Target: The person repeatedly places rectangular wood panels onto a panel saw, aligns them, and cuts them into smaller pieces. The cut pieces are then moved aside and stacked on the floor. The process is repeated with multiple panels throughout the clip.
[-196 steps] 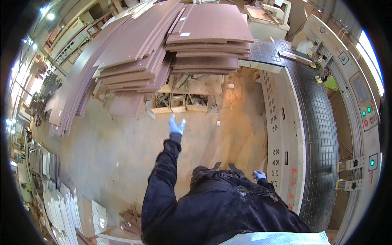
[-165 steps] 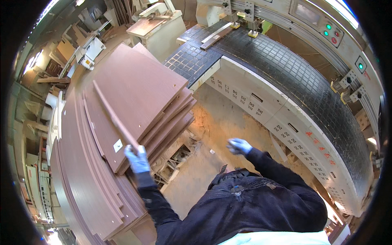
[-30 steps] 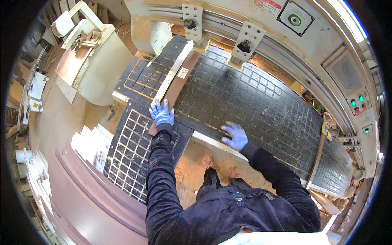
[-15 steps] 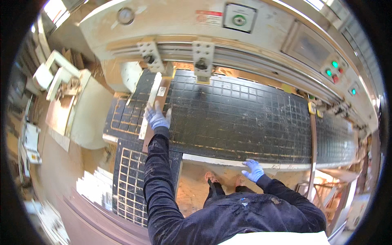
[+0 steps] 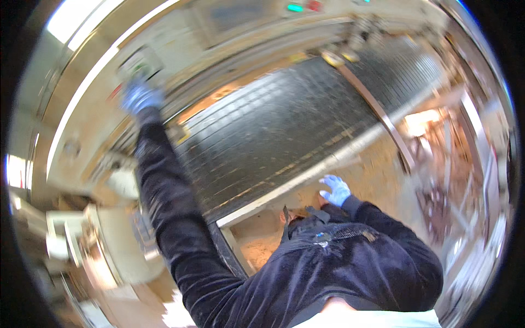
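Observation:
My left hand (image 5: 141, 97), in a blue glove, reaches up to the front of a large pale machine. Its fingertips are at the square panel with a green button (image 5: 140, 66); blur hides whether they touch it and how they are bent. My right hand (image 5: 336, 191), gloved in blue too, hangs just in front of the machine bed's pale front edge (image 5: 306, 169). Its fingers are apart and nothing is in it. Between the two hands lies the black gridded bed (image 5: 268, 128).
A brown strip (image 5: 377, 109) lies across the bed at the right and juts past its front edge. A guide rail (image 5: 219, 74) with clamps runs above the bed. Green and red lit buttons (image 5: 295, 7) are at the top. Scrap pieces (image 5: 443, 142) stand at the right.
My view has swung to the right. My left hand has left the pale and brown strips on the bed and risen to the button panel. My right hand stays low near the front edge.

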`<state>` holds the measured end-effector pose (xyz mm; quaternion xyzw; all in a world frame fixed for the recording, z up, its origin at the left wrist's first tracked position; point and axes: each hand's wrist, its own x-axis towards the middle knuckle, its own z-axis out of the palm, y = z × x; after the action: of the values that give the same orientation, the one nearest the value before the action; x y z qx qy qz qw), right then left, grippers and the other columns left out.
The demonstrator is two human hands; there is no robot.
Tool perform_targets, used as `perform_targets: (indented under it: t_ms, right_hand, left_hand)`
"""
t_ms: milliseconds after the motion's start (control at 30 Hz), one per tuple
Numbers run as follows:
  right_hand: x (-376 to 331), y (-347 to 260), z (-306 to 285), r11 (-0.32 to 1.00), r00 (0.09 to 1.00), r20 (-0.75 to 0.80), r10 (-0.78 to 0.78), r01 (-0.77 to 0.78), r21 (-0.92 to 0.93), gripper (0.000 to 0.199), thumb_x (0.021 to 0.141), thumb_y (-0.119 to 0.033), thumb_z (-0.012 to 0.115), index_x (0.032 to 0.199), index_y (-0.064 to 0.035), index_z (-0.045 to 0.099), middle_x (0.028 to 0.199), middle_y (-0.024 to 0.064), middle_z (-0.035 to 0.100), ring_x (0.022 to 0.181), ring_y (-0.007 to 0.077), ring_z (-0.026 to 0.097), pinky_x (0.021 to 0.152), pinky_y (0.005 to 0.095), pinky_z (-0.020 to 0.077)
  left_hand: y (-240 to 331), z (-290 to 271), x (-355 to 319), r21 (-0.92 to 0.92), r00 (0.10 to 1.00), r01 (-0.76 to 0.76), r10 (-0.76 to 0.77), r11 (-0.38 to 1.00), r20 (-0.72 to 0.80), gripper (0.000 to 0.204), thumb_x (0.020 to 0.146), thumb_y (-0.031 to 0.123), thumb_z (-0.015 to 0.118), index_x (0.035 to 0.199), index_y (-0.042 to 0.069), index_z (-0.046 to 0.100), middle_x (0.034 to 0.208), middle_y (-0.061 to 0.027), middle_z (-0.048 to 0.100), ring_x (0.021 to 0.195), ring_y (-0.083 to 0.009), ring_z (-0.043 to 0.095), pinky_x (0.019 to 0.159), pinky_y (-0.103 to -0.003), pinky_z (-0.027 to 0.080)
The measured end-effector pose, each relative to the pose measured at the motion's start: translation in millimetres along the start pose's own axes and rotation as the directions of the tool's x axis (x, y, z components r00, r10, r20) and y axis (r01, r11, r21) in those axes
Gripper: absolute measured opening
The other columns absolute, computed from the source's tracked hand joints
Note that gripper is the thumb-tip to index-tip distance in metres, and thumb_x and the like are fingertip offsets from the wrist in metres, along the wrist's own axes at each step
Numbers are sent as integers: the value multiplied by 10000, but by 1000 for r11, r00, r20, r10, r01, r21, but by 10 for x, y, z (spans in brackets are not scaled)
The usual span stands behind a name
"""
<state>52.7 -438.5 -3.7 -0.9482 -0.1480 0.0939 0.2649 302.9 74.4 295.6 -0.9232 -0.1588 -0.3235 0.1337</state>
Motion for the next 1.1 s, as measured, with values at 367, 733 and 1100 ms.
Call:
perform_targets:
  t_ms: [367,733,1100]
  right_hand:
    - [-626,1615,-699,873,866,-156,476,-486,-34,491,760,-361,653,1206,-185,546,1324,124,469,1222,315,429,1011,453,351]
    - [-451,3515,-1758,915,879,-377,294,-373,-156,710,673,-261,746,1276,-36,448,1256,177,515,1188,306,470,1014,398,363]
    - [418,4103,-954,987,949,280,144,-115,-116,816,751,-258,706,1361,63,269,1402,192,348,1283,274,336,1079,396,255]
  left_hand:
    - [1475,316,-2804,-431,969,-106,190,896,157,615,731,325,682,1257,62,501,1398,-232,359,1292,-368,344,1085,-466,258]
    - [3015,-302,-5840,-355,514,762,-173,541,840,229,816,232,669,1011,113,672,923,-104,688,866,-198,656,812,-315,494]
    - [2979,-2778,-5302,-164,358,934,-819,318,449,267,860,365,582,844,107,653,758,-107,647,730,-300,625,645,-391,487]
